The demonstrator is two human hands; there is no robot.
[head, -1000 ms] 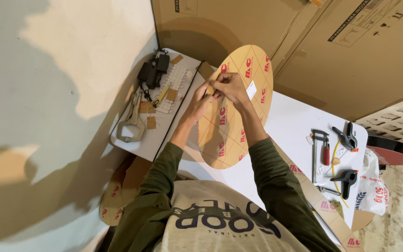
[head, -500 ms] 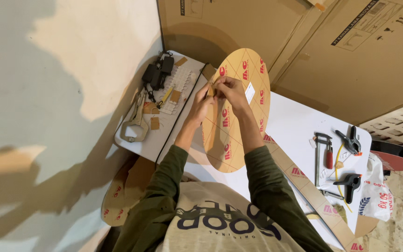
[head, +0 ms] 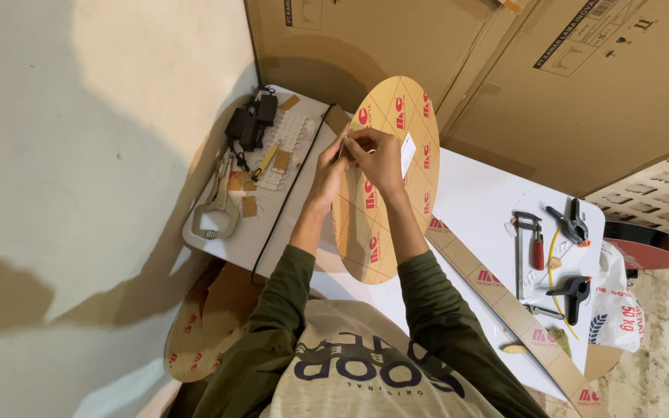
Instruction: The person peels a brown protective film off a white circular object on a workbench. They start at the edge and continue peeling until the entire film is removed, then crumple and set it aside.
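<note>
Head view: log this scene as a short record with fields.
left hand: at the disc's left edge, fingertips pinching there
right hand: on the disc's face, fingers meeting the left hand's
disc: round, tan film with red marks, held tilted over the table
table: white
clamps: black spring clamps, right side of the table
bar clamp: red handle, lying flat beside them
strip: long, tan, lying across the table's near edge
pliers: locking type, on the left tray
</note>
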